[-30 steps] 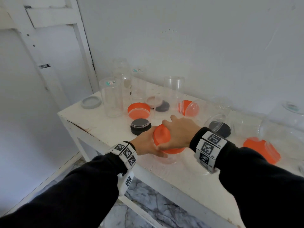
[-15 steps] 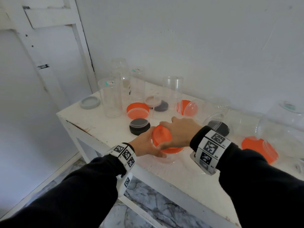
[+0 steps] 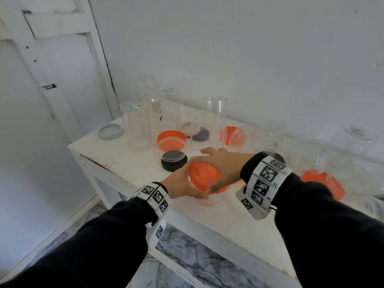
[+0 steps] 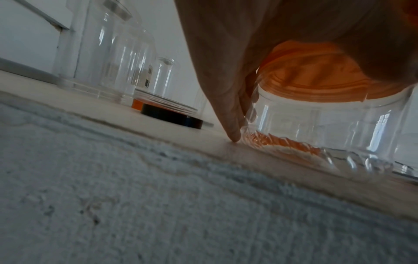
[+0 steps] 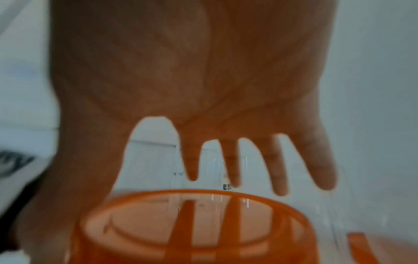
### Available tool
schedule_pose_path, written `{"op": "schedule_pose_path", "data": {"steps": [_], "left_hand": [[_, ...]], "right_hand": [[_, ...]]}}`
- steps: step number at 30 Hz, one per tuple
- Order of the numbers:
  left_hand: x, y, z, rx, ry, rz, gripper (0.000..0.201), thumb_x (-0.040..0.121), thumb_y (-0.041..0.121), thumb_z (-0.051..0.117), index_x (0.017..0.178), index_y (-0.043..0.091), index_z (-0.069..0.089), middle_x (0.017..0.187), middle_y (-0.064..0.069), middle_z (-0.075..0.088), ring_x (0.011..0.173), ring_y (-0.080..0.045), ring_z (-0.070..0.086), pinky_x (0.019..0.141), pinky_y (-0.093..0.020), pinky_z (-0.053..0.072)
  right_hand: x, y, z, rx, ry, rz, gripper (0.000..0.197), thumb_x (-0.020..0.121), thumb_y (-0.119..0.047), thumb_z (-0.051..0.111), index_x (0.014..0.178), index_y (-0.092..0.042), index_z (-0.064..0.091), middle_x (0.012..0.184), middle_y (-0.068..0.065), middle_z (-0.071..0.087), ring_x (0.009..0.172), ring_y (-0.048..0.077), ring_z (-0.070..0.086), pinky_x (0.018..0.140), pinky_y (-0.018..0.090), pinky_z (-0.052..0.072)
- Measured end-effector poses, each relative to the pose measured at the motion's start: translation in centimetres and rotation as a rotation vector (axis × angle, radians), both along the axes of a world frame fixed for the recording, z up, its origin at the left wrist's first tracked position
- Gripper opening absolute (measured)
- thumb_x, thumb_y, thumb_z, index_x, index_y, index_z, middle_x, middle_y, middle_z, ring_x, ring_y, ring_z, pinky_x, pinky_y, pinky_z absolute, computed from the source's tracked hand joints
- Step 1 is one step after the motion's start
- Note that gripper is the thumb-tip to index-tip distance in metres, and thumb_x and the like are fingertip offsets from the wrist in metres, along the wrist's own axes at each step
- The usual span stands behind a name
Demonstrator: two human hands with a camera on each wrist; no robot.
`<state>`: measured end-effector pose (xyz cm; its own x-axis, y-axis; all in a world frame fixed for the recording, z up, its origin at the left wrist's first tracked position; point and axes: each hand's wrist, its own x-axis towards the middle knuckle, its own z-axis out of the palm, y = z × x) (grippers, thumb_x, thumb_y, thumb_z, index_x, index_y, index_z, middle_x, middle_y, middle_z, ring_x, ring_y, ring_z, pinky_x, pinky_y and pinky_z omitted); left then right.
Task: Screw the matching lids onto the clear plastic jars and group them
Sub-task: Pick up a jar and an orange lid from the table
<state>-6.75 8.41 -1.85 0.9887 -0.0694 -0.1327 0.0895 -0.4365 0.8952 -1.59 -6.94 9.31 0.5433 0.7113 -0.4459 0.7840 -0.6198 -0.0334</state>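
Fingers point(image 5: 280, 171) of the right hand point(image 3: 222, 167) are spread and straight above the orange lid point(image 3: 204, 177), clear of its rim in the right wrist view; whether the palm touches the lid top cannot be told; blur obscures the detail. Left hand point(image 3: 182, 183) is wrapped against the wall of the short clear jar point(image 4: 316, 125), fingers extended downward with a tip reaching the table point(image 3: 128, 161); it braces the jar from nine o'clock.

Location: the jar stands upright near the front edge of the table, at six o'clock of the jar cluster; the orange lid sits on its mouth; a black lid point(image 3: 173, 160) lies just beside it at ten o'clock; further open jars and loose lids stand from eleven to three o'clock.

Handling, as judged: the jar is thin clear plastic, light and empty, smooth-walled and liable to slip or spin under torque; the wall may flex if squeezed hard. Best hold is low on the wall with one hand, the other gripping the lid around its rim, not pressing its centre. Whether the threads are fully seated cannot be confirmed.
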Motion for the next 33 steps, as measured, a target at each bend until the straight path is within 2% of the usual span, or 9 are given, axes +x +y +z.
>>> {"op": "schedule_pose_path", "data": {"steps": [3,5,8,10,12,14,19,24,33], "left_hand": [[-0.1,0.0,-0.1,-0.006,-0.009,-0.010,0.117,0.037,0.052,0.087,0.137,0.026,0.031,0.130,0.009,0.046,0.122,-0.011,0.046,0.100,-0.042,0.045],[-0.1,0.1,-0.1,0.002,-0.012,-0.019,0.119,0.037,0.054,0.087,0.138,0.026,0.030,0.131,0.007,0.047,0.123,-0.012,0.046,0.101,-0.043,0.044],[-0.2,0.2,0.1,0.013,0.011,-0.033,0.119,0.037,0.051,0.085,0.138,0.021,0.029,0.130,0.006,0.049,0.122,-0.010,0.046,0.103,-0.041,0.042],[-0.3,0.2,0.2,0.014,0.014,-0.053,0.120,0.038,0.051,0.085,0.139,0.021,0.028,0.131,0.006,0.049,0.123,-0.010,0.046,0.103,-0.040,0.042],[-0.4,0.1,0.3,0.009,0.010,-0.057,0.121,0.038,0.050,0.084,0.140,0.023,0.026,0.131,0.006,0.048,0.122,-0.010,0.046,0.103,-0.038,0.043],[-0.5,0.1,0.3,-0.018,0.007,-0.051,0.120,0.037,0.048,0.086,0.140,0.023,0.028,0.130,0.005,0.049,0.122,-0.011,0.047,0.102,-0.039,0.044],[-0.7,0.3,0.3,-0.047,-0.001,-0.066,0.115,0.040,0.046,0.087,0.139,0.024,0.031,0.129,0.006,0.051,0.122,-0.010,0.048,0.103,-0.040,0.043],[-0.5,0.3,0.3,-0.014,-0.022,-0.077,0.117,0.038,0.049,0.085,0.138,0.022,0.030,0.128,0.005,0.051,0.119,-0.011,0.049,0.102,-0.038,0.043],[-0.2,0.8,0.3,0.012,-0.020,-0.143,0.118,0.036,0.049,0.085,0.136,0.019,0.031,0.126,0.005,0.051,0.115,-0.012,0.051,0.099,-0.036,0.045]], "right_hand": [[0.2,-0.1,0.1,0.036,0.088,0.018,0.086,0.073,-0.040,0.074,0.138,-0.053,0.019,0.146,-0.005,0.021,0.128,0.026,0.029,0.100,0.046,0.039],[-0.2,0.1,-0.4,0.086,0.008,-0.027,0.079,0.072,-0.050,0.069,0.137,-0.049,0.024,0.133,-0.002,0.032,0.117,0.025,0.037,0.089,0.040,0.044],[-0.9,0.3,-1.1,0.090,-0.168,-0.050,0.079,0.071,-0.066,0.058,0.139,-0.040,0.027,0.123,0.005,0.041,0.105,0.027,0.049,0.075,0.032,0.041],[-0.8,0.2,-1.1,0.053,-0.171,-0.034,0.084,0.071,-0.070,0.057,0.142,-0.041,0.022,0.130,0.007,0.040,0.108,0.028,0.050,0.079,0.033,0.042],[-0.4,0.1,-0.8,0.040,-0.068,-0.015,0.090,0.071,-0.067,0.062,0.143,-0.045,0.013,0.141,0.006,0.030,0.120,0.029,0.044,0.092,0.038,0.043],[-0.3,-0.1,-0.7,0.055,-0.007,0.013,0.089,0.071,-0.063,0.066,0.143,-0.046,0.015,0.145,0.002,0.026,0.124,0.027,0.041,0.097,0.041,0.042],[-1.0,-0.3,-1.8,0.126,-0.180,0.020,0.081,0.072,-0.070,0.055,0.142,-0.043,0.023,0.130,0.003,0.043,0.109,0.027,0.050,0.086,0.034,0.045],[-1.4,-0.2,-2.2,0.182,-0.233,-0.030,0.078,0.074,-0.069,0.054,0.141,-0.040,0.028,0.122,0.006,0.047,0.101,0.027,0.052,0.074,0.030,0.039],[-2.7,0.0,-3.0,0.253,-0.298,-0.162,0.080,0.072,-0.071,0.054,0.140,-0.035,0.033,0.123,0.004,0.049,0.103,0.026,0.053,0.079,0.032,0.043]]}}
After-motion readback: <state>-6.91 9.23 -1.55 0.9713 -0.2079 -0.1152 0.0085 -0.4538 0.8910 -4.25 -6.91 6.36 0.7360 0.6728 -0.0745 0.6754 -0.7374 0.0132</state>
